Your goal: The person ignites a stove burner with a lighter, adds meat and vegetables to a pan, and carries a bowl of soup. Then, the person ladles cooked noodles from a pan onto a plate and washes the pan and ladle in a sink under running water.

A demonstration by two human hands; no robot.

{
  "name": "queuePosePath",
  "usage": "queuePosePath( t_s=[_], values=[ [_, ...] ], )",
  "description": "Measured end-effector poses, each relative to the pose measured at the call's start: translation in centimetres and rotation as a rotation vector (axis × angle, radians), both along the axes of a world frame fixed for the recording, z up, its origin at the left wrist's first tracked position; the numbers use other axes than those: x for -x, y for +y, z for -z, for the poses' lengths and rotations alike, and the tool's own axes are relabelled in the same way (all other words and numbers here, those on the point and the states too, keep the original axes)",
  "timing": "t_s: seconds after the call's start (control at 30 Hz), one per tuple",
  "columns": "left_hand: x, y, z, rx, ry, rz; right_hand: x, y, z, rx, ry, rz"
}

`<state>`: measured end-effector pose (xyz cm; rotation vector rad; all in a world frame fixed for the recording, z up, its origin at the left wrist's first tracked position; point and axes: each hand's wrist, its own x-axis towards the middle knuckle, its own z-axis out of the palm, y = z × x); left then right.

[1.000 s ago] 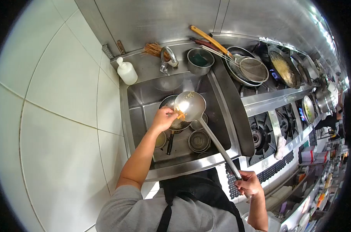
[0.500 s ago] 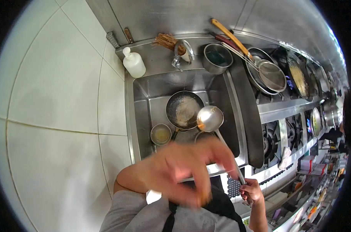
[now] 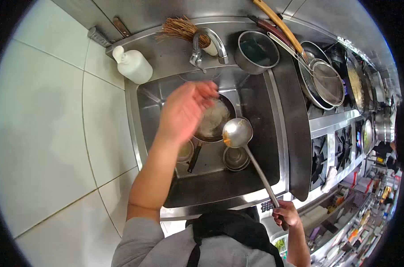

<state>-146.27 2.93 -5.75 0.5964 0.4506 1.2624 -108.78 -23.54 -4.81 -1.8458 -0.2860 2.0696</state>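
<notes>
My right hand (image 3: 286, 214) is wrapped round the handle of a long metal ladle (image 3: 237, 133), whose bowl hangs over the sink with some orange food bits in it. Above the sink, my left hand (image 3: 187, 109) is raised, blurred, with its fingers partly bent; whether they hold anything is hidden. Beneath it lies a dark frying pan (image 3: 214, 119) with cloudy water or residue in it, partly covered by the hand. A small bowl (image 3: 185, 151) and round metal bowls (image 3: 236, 159) also rest in the sink.
Around the sink (image 3: 201, 210) stand a white pump bottle (image 3: 133, 65), a curved faucet (image 3: 205, 46), a straw brush (image 3: 184, 32) and a metal pot (image 3: 257, 52). Strainers (image 3: 328, 82) and pans lie on the stove at the right. White tiles (image 3: 46, 129) line the left wall.
My left hand went from the ladle bowl to close before the camera, then back out over the pan. The ladle bowl moved right and down, off the pan's middle. The view shifted too.
</notes>
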Motion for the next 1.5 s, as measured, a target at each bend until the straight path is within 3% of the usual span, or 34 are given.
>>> queuePosePath(
  t_s=[0.07, 0.13, 0.2, 0.33, 0.43, 0.5, 0.57, 0.63, 0.7, 0.77, 0.83, 0.93, 0.97, 1.03, 1.17, 1.43, 1.5],
  values=[
    [0.6, 5.0, 7.9, 0.305, 0.222, -0.119, -0.2, 0.3, 1.5, -0.009, -0.007, -0.026],
    [-0.1, 8.5, 10.0, 0.439, 0.285, -0.163, 0.1, 1.2, 2.2, -0.067, 0.047, -0.048],
    [-1.3, 10.5, 10.5, 0.588, -0.122, -0.048, 0.8, 2.0, 2.7, -0.069, 0.03, -0.064],
    [-3.2, 11.8, 8.8, 0.64, -0.126, -0.079, 2.1, 4.5, 3.3, -0.106, 0.017, -0.095],
    [-1.1, 11.7, 7.9, 0.623, -0.356, -0.05, 3.4, 5.9, 2.7, -0.11, 0.046, -0.043],
    [0.7, 11.8, 6.7, 0.41, -0.654, -0.171, 3.8, 6.4, 2.8, -0.149, 0.125, -0.024],
    [0.6, 11.2, 5.1, 0.428, -0.595, -0.285, 4.6, 6.9, 2.3, -0.147, 0.175, 0.028],
    [-0.4, 10.9, 6.8, 0.383, -0.04, -0.138, 4.9, 7.1, 2.2, -0.179, 0.174, -0.014],
    [-1.6, 10.4, 8.8, 0.351, 0.131, 0.039, 5.3, 7.2, 2.2, -0.198, 0.189, -0.001],
    [-3.3, 9.9, 9.0, 0.36, 0.349, 0.032, 5.8, 7.6, 2.1, -0.235, 0.147, -0.079],
    [-3.9, 10.1, 9.2, 0.385, 0.365, 0.043, 6.1, 7.8, 2.1, -0.242, 0.176, -0.06],
    [-5.1, 10.9, 9.2, 0.434, 0.467, 0.026, 7.2, 8.1, 1.5, -0.351, -0.146, -0.391],
    [-5.4, 11.1, 9.1, 0.459, 0.554, -0.006, 7.8, 7.8, 1.2, -0.354, -0.149, -0.386],
    [-5.9, 11.3, 8.2, 0.449, 0.619, 0.01, 8.8, 7.1, 0.9, -0.646, -0.506, -0.527],
    [-7.5, 10.2, 5.5, 0.361, 0.759, -0.054, 8.4, 5.9, 2.3, -0.746, -0.598, -0.54],
    [-6.0, 9.7, 5.5, 0.287, 0.852, -0.013, 7.5, 5.8, 1.5, -0.445, -0.178, -0.328],
    [-3.9, 10.3, 9.0, 0.159, 0.62, 0.174, 7.7, 5.9, 1.1, -0.395, -0.069, -0.239]
  ],
)
